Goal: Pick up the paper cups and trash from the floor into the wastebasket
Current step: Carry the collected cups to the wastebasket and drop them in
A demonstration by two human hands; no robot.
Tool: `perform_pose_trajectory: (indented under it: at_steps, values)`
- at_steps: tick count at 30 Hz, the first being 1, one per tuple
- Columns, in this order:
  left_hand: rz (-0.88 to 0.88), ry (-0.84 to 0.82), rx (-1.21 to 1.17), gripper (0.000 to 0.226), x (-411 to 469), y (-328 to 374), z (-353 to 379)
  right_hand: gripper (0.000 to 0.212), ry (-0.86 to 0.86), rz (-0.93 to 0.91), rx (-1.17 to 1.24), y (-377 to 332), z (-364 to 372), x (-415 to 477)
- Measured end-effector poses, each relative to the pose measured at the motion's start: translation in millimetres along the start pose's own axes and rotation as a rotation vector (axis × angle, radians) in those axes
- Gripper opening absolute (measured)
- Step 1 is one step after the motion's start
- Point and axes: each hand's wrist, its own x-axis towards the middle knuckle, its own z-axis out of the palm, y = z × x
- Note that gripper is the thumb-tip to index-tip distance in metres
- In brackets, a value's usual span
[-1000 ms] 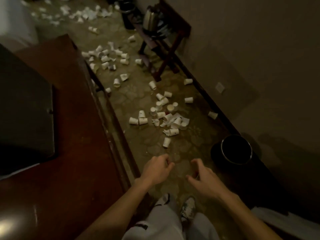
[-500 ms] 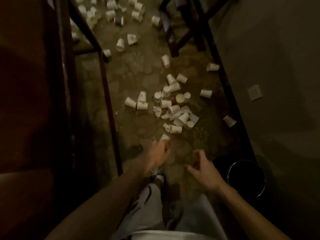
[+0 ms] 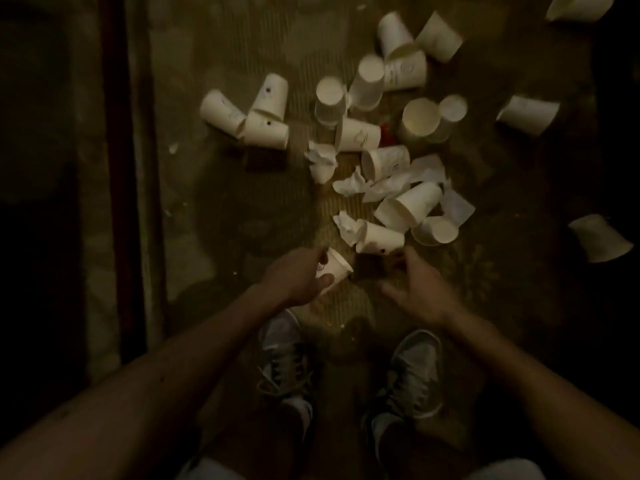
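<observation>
My left hand (image 3: 298, 277) grips a white paper cup (image 3: 335, 270) low over the patterned carpet, fingers and thumb curled round it. To its right, my right hand (image 3: 417, 284) reaches with spread fingers toward another cup with a black dot (image 3: 379, 239), fingertips just short of it. Beyond lies a heap of several white paper cups (image 3: 412, 206) mixed with crumpled paper scraps (image 3: 349, 183). Further cups (image 3: 263, 128) lie at the left. The wastebasket is out of view.
A dark wooden furniture rail (image 3: 116, 168) runs along the left. My two grey shoes (image 3: 284, 355) stand just behind the hands. Stray cups (image 3: 528, 114) lie at the right; a small red scrap (image 3: 388, 135) sits among the cups.
The view has dropped close to the floor. My left hand has taken hold of the nearest cup. My right hand has moved forward toward the dotted cup. The wastebasket has left the view.
</observation>
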Motion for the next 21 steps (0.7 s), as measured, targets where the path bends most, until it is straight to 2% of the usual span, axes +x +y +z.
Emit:
perform_pose_trajectory:
  at_steps: [4, 7, 14, 18, 21]
  values:
    - [0.020, 0.003, -0.005, 0.074, 50.6, -27.2, 39.9, 0.073, 0.127, -0.150, -0.266, 31.4, 17.5, 73.6]
    - [0.021, 0.000, 0.112, 0.093, 76.6, -39.6, 67.3, 0.082, 0.180, -0.304, -0.474, 49.4, 31.4, 108.1]
    - [0.085, 0.074, 0.150, 0.080, 101.1, -55.0, 97.8, 0.076, 0.390, -0.394, -0.625, 74.5, 47.6, 143.2]
    - [0.079, 0.050, 0.022, 0.073, 106.3, -54.2, 88.1, 0.086, 0.351, -0.401, -0.568, 80.6, 42.8, 151.2]
    - [0.063, 0.015, -0.111, 0.068, 104.0, -47.3, 78.5, 0.090, 0.273, -0.328, -0.450, 83.8, 32.8, 146.8]
